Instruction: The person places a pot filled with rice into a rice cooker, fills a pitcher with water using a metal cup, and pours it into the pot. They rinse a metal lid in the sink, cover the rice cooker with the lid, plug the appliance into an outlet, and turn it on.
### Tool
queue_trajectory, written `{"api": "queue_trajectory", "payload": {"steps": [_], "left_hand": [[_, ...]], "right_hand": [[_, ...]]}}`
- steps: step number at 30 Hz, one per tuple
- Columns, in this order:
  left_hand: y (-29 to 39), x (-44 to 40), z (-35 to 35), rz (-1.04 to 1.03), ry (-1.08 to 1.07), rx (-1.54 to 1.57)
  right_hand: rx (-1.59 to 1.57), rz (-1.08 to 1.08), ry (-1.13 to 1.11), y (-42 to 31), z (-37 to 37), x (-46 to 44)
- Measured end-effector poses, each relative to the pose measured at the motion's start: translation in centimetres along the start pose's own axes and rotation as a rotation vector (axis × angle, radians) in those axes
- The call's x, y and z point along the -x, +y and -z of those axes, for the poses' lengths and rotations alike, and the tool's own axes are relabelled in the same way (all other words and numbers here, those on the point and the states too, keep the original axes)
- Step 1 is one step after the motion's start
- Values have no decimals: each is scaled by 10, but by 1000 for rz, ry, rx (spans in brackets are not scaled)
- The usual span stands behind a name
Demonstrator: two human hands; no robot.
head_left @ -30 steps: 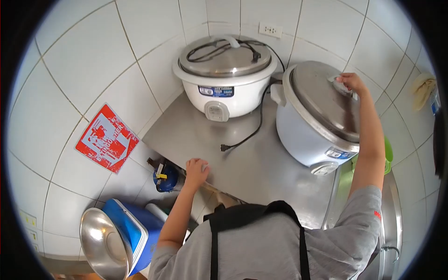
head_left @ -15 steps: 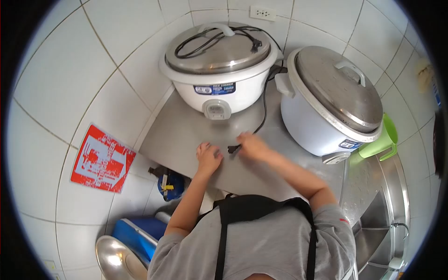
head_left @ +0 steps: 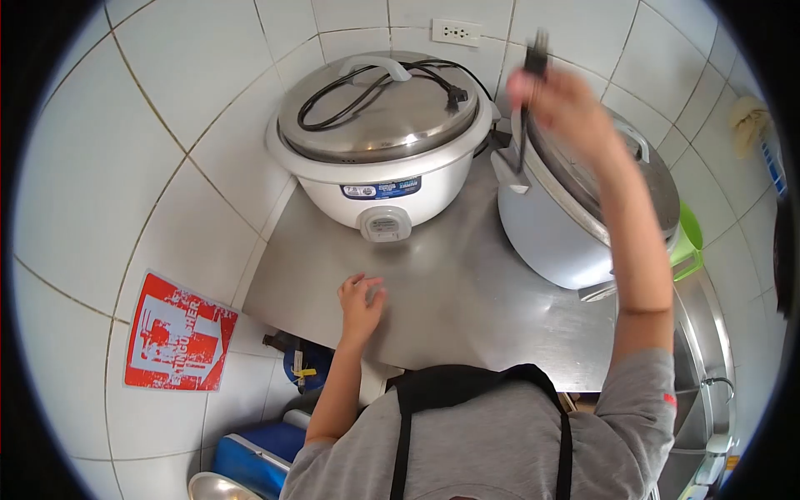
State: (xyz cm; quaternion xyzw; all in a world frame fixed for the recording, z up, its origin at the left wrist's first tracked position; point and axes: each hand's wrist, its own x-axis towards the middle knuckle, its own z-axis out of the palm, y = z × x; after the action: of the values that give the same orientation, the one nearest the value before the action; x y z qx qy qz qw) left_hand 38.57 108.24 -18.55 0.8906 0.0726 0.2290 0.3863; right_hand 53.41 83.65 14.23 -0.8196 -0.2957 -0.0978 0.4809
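My right hand (head_left: 567, 112) is raised over the right rice cooker (head_left: 550, 225), its fingers closed on a black power plug (head_left: 536, 60) whose prongs point up. The plug's cord hangs down past that cooker's side handle; the hand is blurred by motion. Low over the left part of the steel table (head_left: 467, 308), my left hand (head_left: 362, 308) has its fingers curled and apart, holding nothing. Behind it stands the white rice cooker (head_left: 383, 187) with its lid on and a coiled black cord (head_left: 367, 100) lying on top.
A wall outlet (head_left: 456, 32) is on the tiles behind the cookers. At the right are a green pitcher (head_left: 687, 242) and a steel sink (head_left: 696, 358). Below left are a red sign (head_left: 179, 333), a blue tank (head_left: 304, 367), a blue cooler (head_left: 250, 462) and a steel bowl (head_left: 221, 487).
My right hand has gone from the right cooker's lid handle to the plug on the table, then lifted the plug up and right. My left hand stays low over the table.
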Motion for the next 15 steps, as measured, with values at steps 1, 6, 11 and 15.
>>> {"api": "queue_trajectory", "payload": {"steps": [1,6,11,15], "left_hand": [[5,-1,3,4,13,17],[0,-11,12,-10,52,12],[-11,-13,31,55,72,21],[-13,-17,39,134,76,50]], "right_hand": [[147,-13,89,0,13,-30],[644,24,258,31,56,-169],[847,300,365,45,55,-253],[879,403,229,76,33,-307]]}}
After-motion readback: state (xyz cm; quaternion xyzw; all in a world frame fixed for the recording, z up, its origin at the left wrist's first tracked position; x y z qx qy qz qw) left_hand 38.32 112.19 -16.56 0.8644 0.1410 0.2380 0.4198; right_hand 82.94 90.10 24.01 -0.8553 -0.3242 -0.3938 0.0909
